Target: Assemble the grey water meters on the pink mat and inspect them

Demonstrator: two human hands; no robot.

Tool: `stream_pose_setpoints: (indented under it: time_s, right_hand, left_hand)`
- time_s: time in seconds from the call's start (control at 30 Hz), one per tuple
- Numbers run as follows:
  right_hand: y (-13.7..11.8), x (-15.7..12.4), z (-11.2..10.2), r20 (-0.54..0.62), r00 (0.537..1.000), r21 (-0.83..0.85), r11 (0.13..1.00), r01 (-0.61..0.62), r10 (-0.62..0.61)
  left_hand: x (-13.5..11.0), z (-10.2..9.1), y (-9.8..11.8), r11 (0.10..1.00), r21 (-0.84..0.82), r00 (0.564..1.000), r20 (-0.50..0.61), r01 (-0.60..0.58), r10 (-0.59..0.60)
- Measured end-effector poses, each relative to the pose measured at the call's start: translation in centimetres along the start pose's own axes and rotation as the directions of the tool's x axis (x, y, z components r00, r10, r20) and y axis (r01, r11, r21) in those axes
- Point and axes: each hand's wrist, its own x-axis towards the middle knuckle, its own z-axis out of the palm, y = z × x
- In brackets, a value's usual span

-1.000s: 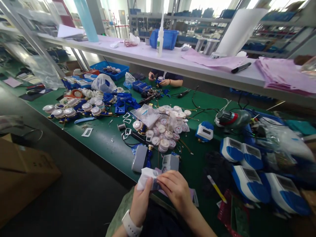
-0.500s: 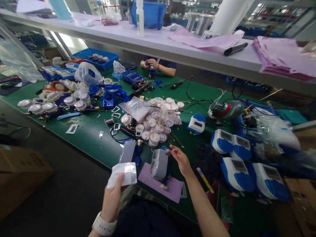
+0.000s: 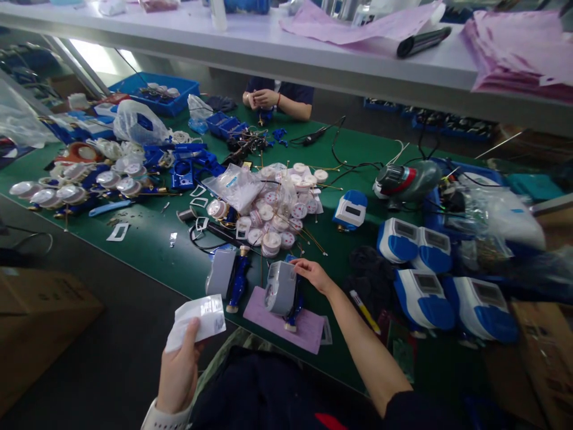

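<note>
**While the left hand (image 3: 179, 370) grips a white packet (image 3: 206, 319), the right hand (image 3: 316, 276) is at a grey casing (image 3: 280, 289)**

Because the packet covers them, most of the left fingers are hidden; its printing is too small to read. The hands are well apart. The right fingertips bend at the casing's upper corner, and whether they pinch anything cannot be told. The casing sits on a pink sheet (image 3: 311, 335) on the green desk (image 3: 147, 251), partly hiding a blue fitting (image 3: 296, 307). The shelf (image 3: 268, 48) cuts off the co-worker (image 3: 293, 98) above the arms. A second ago, both hands met at the packet; the bottle (image 3: 218, 15), whole then, is now cropped.
</note>
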Motion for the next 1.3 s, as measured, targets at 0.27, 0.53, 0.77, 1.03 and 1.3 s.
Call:
stream_pose_setpoints:
  time_s: [0.27,0.53,0.77,1.03,1.3]
  right_hand:
    - [0.7,0.5,0.3,-0.047,0.998,-0.013,0.999,0.029,-0.029]
    - [1.2,0.5,0.3,-0.059,0.996,-0.05,0.997,0.06,-0.063]
    - [1.5,0.6,0.3,-0.052,0.992,-0.104,0.988,0.11,-0.115]
    - [2.5,0.6,0.2,-0.03,0.987,-0.142,0.978,0.153,-0.159]
    - [0.8,1.2,-0.6,0.109,0.994,-0.287,0.957,0.032,-0.001]
  left_hand:
    - [-0.1,0.4,0.2,1.0,-0.003,1.0,-0.022,0.017,-0.017]
    - [-0.2,0.6,0.4,0.999,-0.029,1.0,-0.022,0.017,-0.018]
    - [-0.1,0.6,0.4,1.0,-0.026,1.0,-0.016,0.014,-0.014]
    - [-0.2,1.0,0.6,0.999,-0.047,0.999,-0.024,0.028,-0.029]
    - [-0.2,0.9,0.5,0.999,-0.042,1.0,-0.009,0.008,-0.008]
